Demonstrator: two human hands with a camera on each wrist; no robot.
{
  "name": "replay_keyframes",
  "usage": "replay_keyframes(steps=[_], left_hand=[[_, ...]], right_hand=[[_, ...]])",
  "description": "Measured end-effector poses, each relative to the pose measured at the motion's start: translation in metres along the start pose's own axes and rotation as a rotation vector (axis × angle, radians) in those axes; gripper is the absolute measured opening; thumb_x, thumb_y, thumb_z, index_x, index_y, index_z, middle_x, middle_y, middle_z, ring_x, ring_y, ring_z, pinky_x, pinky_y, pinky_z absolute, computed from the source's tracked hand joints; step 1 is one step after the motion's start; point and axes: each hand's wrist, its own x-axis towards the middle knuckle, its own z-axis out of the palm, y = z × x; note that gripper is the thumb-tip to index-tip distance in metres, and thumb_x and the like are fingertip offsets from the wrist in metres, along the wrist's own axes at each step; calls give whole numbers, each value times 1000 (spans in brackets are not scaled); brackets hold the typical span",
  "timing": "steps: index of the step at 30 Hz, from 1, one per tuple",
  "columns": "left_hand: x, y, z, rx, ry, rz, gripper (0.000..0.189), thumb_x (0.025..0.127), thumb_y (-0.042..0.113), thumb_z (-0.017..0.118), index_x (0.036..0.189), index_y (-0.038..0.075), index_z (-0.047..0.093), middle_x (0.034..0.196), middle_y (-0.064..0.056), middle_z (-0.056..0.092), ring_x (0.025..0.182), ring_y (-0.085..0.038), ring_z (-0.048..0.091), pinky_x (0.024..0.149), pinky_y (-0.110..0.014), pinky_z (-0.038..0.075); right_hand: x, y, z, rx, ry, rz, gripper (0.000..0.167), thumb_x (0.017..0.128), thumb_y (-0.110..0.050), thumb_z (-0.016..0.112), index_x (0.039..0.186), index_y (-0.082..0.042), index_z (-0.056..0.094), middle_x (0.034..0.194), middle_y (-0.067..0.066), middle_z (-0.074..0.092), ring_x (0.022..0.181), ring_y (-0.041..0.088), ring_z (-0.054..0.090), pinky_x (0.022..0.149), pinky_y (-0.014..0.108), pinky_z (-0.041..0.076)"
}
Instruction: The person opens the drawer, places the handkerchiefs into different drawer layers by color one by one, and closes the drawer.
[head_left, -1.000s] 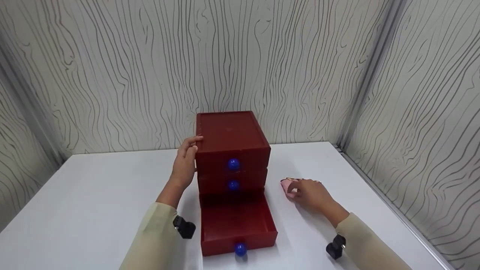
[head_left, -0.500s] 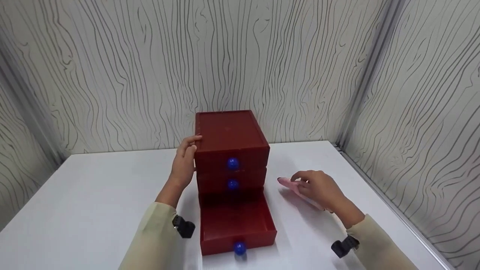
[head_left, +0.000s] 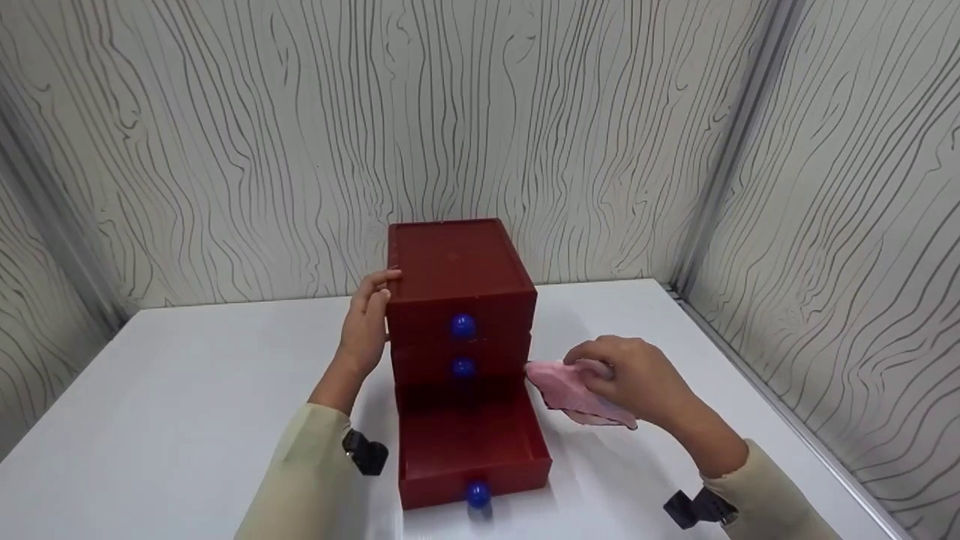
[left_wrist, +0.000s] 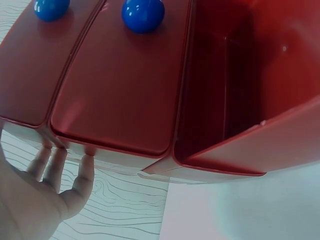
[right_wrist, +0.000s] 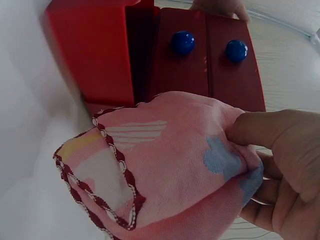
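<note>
A red three-drawer cabinet [head_left: 459, 262] with blue round knobs stands on the white table. Its bottom drawer [head_left: 472, 442] is pulled out, and I see nothing inside it; the upper two are closed. My left hand [head_left: 366, 322] rests against the cabinet's left side, fingertips over the top edge; the left wrist view shows the fingers [left_wrist: 55, 172] touching the side. My right hand [head_left: 634, 375] pinches a folded pink cloth [right_wrist: 170, 155] with a dark red stitched edge and pale and blue patches. The cloth hangs above the table, just right of the open drawer.
The white table [head_left: 225, 420] extends on both sides of the cabinet. A wood-grain patterned wall [head_left: 300, 150] rises close behind it, and another patterned panel [head_left: 847, 262] borders the right side.
My right hand has lifted the pink cloth off the table and brought it left toward the cabinet. The left hand has stayed on the cabinet's side.
</note>
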Motion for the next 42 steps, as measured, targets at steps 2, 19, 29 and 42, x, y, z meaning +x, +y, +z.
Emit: replay_keyframes(steps=[2,19,29,42], left_hand=[[0,0,0,-5,2,-1,39,103,21,24,136,15,45,138,-14,42,107,-30,59,75,-44,55],[-1,1,0,10,18,-2,39,103,20,25,135,17,46,140,-14,42,109,-33,58,75,-45,56],[0,1,1,-7,18,-10,39,103,20,26,135,16,47,134,-15,44,106,-29,59,71,-42,56],[0,-1,1,-5,27,-12,39,103,19,26,134,18,48,133,-15,47,109,-30,58,73,-43,56]], right_hand=[[4,-7,-2,-5,31,-51,28,72,1,74,90,-20,71,80,-10,70,70,8,63,63,30,52],[34,-46,1,40,117,-207,29,70,1,75,88,-21,72,81,-9,67,66,4,57,58,21,48],[51,-70,17,100,78,-241,20,75,-3,75,89,-17,74,82,-6,68,69,5,61,61,20,51],[52,-90,71,32,29,-247,14,80,-9,72,87,-22,75,73,-6,62,63,5,54,60,16,49]])
